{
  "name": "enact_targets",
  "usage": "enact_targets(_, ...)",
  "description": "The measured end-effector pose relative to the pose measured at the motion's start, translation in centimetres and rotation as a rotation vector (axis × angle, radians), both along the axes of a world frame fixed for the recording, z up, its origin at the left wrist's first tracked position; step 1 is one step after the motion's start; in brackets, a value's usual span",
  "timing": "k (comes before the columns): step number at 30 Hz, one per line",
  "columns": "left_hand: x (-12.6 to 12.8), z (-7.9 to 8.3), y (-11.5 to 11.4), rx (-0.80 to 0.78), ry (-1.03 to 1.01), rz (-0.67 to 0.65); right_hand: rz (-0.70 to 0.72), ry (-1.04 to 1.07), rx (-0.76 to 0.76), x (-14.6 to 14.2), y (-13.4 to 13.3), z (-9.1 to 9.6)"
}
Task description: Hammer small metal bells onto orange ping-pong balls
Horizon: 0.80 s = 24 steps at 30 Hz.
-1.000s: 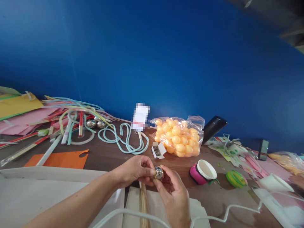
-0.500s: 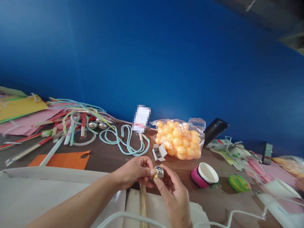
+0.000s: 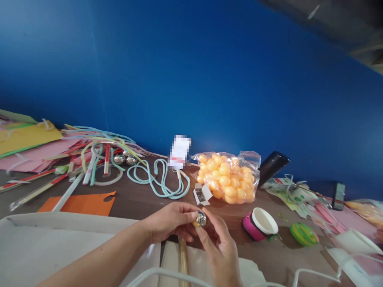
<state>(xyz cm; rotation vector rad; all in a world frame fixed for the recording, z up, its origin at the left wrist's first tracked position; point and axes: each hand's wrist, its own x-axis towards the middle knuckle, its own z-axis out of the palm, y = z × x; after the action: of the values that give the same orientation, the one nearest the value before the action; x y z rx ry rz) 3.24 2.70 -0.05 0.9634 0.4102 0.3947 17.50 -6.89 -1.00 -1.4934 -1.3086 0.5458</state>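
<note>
A small shiny silver ball (image 3: 201, 219) is pinched between both of my hands above the front of the table. My left hand (image 3: 176, 221) presses its thumb and fingers on the ball's left side, where a bit of yellow shows. My right hand (image 3: 220, 243) grips the ball from the right with thumb and forefinger. Below the hands a bundle of thin golden sticks (image 3: 183, 259) lies on pale sheets. Just behind them stands an opened small white box (image 3: 202, 194) with tiny dark pieces inside.
A clear bag of orange balls (image 3: 227, 179) lies by the blue wall. To the right are a white cup with a pink band (image 3: 260, 225) and a green tape roll (image 3: 303, 234). Leftward lie silver balls (image 3: 131, 160), a pale blue cord (image 3: 167, 191), coloured tubes and orange paper (image 3: 77, 204).
Both hands still hold the silver ball. My left fingers have shifted and straightened a little along its far side, and the ball looks slightly turned. The view has moved a little.
</note>
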Motion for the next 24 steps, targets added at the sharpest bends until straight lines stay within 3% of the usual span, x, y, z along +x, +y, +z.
enact_targets(5, 0.1, -0.1, 0.2, -0.046, -0.049, 0.189, -0.015, 0.249, -0.076, -0.4, 0.0, -0.3)
enact_targets(8, 0.4, -0.3, 0.1, -0.002, 0.032, 0.210, 0.052, 0.306, -0.133, -1.0, -0.1, -0.2)
enact_targets(10, 0.5, -0.3, -0.1, 0.023, 0.079, 0.176, 0.064, 0.249, -0.126, -1.3, -0.2, -0.1)
enact_targets(16, 0.3, 0.2, -0.4, 0.026, -0.014, 0.023, -0.031, -0.174, -0.019, -0.7, -0.1, 0.0)
enact_targets(19, 0.2, 0.2, -0.3, 0.006, -0.033, 0.014, -0.032, -0.190, -0.013, -0.6, -0.1, 0.0)
enact_targets(24, -0.1, 0.2, 0.1, -0.171, -0.176, 0.159, 0.017, -0.081, -0.111, -1.1, -0.3, -0.3)
